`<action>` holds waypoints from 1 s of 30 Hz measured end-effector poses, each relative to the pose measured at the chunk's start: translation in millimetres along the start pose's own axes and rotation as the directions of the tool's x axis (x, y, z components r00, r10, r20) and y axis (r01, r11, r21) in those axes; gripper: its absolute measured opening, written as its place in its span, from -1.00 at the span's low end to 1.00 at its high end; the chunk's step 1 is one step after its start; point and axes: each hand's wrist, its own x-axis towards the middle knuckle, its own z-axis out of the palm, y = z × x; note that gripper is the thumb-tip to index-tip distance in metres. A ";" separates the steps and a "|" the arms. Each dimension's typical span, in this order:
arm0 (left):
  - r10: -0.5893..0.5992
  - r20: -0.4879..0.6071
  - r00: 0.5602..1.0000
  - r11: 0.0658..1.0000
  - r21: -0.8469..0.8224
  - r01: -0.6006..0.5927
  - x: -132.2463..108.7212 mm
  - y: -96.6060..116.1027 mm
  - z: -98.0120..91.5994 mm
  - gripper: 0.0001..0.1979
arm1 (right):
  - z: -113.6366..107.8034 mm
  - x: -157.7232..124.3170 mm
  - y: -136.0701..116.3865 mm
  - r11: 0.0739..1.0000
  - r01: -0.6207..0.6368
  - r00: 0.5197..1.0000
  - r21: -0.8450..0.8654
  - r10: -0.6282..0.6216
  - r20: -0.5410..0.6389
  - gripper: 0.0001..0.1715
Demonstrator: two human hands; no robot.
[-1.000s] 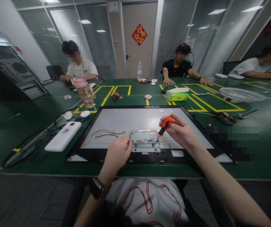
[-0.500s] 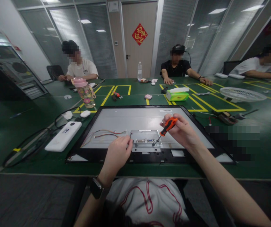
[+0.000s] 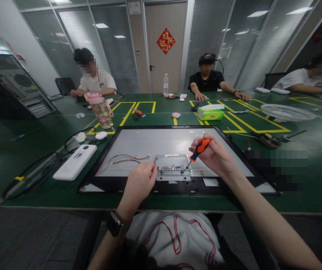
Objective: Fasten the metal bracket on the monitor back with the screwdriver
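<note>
Green table [image 3: 37,146] in a glass-walled office [image 3: 223,37]: right fingers [image 3: 211,149] grip screwdriver [image 3: 200,146], left fingers [image 3: 149,171] rest on metal plate [image 3: 172,162].

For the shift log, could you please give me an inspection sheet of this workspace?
Surface: green table with yellow tape lines.
Job's things: monitor lying back up; metal plate on it; screwdriver tip at the plate's right edge.
Clutter: white box, bottle, tissue pack, fan guard.
Hands: left hand rests at the plate's left corner; right hand grips the screwdriver.
Cables: thin wires on the monitor; black cable left.
Surroundings: three seated people, glass walls, door.
</note>
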 end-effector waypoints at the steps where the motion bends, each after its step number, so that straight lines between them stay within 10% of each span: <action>1: 0.000 0.003 1.000 1.000 -0.002 0.000 0.0 0.1 0.0 -0.77 | -0.4 -0.2 0.1 1.000 0.004 1.000 0.000 -0.004 0.005 -0.77; 30: -0.018 0.023 1.000 1.000 -0.007 0.018 0.3 -0.9 1.4 -0.80 | 13.4 3.1 -11.3 0.986 -0.112 0.992 0.121 0.103 0.079 -0.73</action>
